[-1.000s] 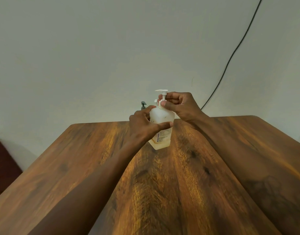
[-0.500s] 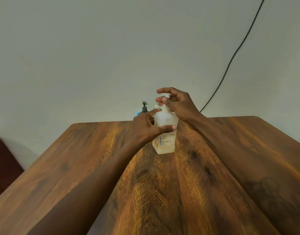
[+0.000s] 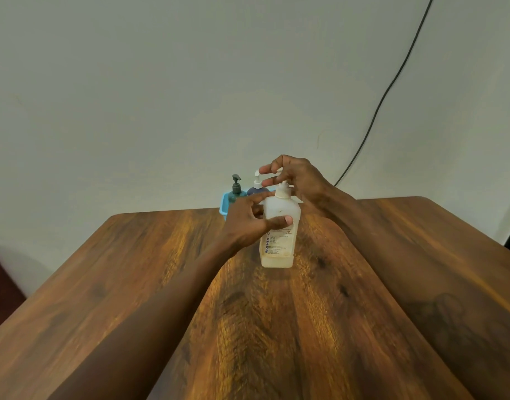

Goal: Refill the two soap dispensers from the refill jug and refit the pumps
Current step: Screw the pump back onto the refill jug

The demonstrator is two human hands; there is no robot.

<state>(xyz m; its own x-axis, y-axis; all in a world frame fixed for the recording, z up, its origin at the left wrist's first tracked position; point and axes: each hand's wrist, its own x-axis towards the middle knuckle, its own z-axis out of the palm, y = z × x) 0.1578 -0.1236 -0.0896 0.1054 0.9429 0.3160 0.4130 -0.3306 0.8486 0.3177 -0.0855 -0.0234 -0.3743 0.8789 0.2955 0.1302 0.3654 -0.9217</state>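
Note:
A translucent white soap dispenser [image 3: 280, 243] with a printed label stands upright on the wooden table [image 3: 305, 327], a little pale liquid at its bottom. My left hand [image 3: 248, 223] grips its body from the left, thumb across the front. My right hand [image 3: 294, 177] is over the top, fingers around the white pump [image 3: 283, 190]; the pump head is mostly hidden. Behind it, a dark green dispenser [image 3: 236, 189] with a dark pump and a dark blue dispenser [image 3: 257, 187] with a white pump stand in a blue tub [image 3: 224, 206]. No jug is visible.
The blue tub sits at the table's far edge against a pale wall. A black cable [image 3: 386, 93] runs down the wall at the right. Bare wood stretches toward me between my forearms. A dark red shape [image 3: 0, 284] lies off the table's left side.
The dispenser has come down from a lifted, tilted position to stand on the table nearer me. My right hand shifted to cover the pump head. The tub behind has come into view.

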